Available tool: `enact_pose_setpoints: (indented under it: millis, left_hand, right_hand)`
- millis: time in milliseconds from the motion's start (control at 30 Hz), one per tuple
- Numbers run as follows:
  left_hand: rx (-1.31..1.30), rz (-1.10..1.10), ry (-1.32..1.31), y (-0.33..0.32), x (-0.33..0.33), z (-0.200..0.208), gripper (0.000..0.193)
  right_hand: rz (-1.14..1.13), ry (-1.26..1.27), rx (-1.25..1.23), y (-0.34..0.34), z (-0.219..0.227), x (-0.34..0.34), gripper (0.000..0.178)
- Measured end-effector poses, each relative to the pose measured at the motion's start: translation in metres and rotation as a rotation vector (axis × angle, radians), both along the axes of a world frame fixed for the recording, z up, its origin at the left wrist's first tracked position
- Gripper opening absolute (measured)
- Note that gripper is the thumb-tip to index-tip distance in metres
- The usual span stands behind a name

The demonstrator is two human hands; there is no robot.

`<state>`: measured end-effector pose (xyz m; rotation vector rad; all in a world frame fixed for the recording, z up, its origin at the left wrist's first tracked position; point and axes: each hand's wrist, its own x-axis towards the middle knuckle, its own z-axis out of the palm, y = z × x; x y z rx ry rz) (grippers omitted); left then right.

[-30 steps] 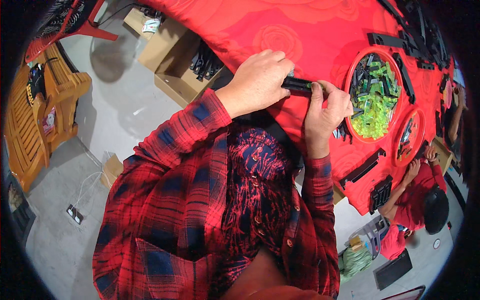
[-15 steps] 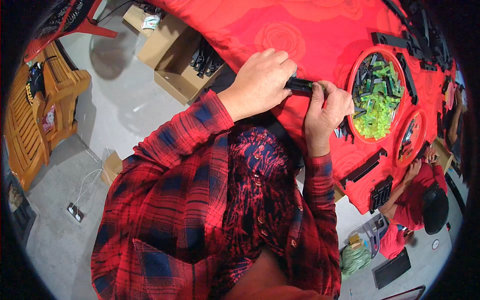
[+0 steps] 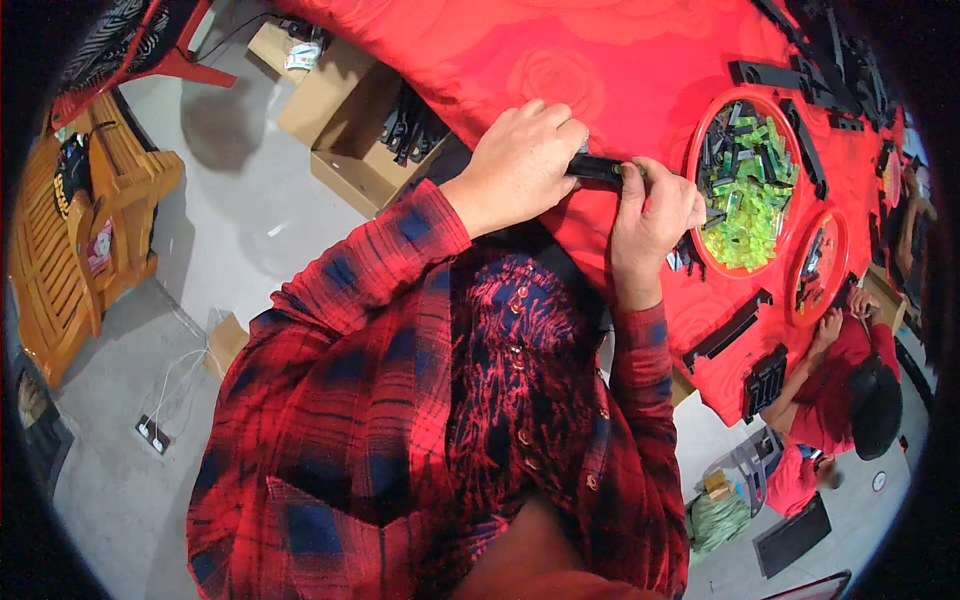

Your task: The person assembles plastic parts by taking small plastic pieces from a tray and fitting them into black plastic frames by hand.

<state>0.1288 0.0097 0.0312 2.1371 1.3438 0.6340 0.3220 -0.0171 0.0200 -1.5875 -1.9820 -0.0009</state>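
Between both my hands is a short black plastic piece (image 3: 598,168), held over the near edge of the red cloth-covered table (image 3: 640,60). My left hand (image 3: 525,155) is closed around its left end, and the fingers hide that end. My right hand (image 3: 650,205) pinches the other end between thumb and fingers. A bit of green shows by the right thumb, too small to make out. Just beyond my right hand stands a red-rimmed round tray (image 3: 692,150) with many small bright yellow-green (image 3: 742,235) and black plastic parts in it.
A smaller red tray (image 3: 843,262) holds small parts. Long black plastic pieces (image 3: 730,328) lie about the table. Left of the table an open cardboard box (image 3: 345,180) holds black parts. A wooden bench (image 3: 95,240) stands far left. At right, a person in red (image 3: 835,400) works at the table.
My hands keep the same grip on the black piece, with hardly any movement. The view has shifted slightly, so the trays appear a little further left.
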Motion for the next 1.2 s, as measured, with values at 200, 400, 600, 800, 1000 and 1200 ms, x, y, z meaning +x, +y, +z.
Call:
enact_pose_setpoints:
  millis: [200,400,600,800,1000,1200]
  left_hand:
    - [-0.144,0.007,-0.141,-0.005,-0.004,0.007,0.035]
    - [-0.397,-0.011,-0.284,-0.013,0.001,0.031,0.040]
    - [-0.397,-0.040,-0.258,-0.019,0.006,0.032,0.046]
    - [-0.381,-0.041,-0.314,-0.024,0.010,0.036,0.046]
    - [-0.526,-0.104,-0.510,-0.025,0.010,0.027,0.044]
    - [-1.435,-0.256,-1.103,-0.021,-0.004,0.034,0.054]
  right_hand:
    - [-0.220,0.337,-0.043,-0.001,0.031,0.047,0.017]
    - [-0.449,0.302,-0.225,0.018,0.043,0.118,0.023]
    - [-0.414,-0.198,0.025,0.015,0.046,0.111,0.027]
    - [-0.238,0.695,-0.418,-0.009,0.069,0.029,0.034]
    - [-0.277,0.790,-0.296,-0.008,0.062,0.021,0.029]
    - [-0.211,0.876,-0.281,-0.008,0.057,0.032,0.027]
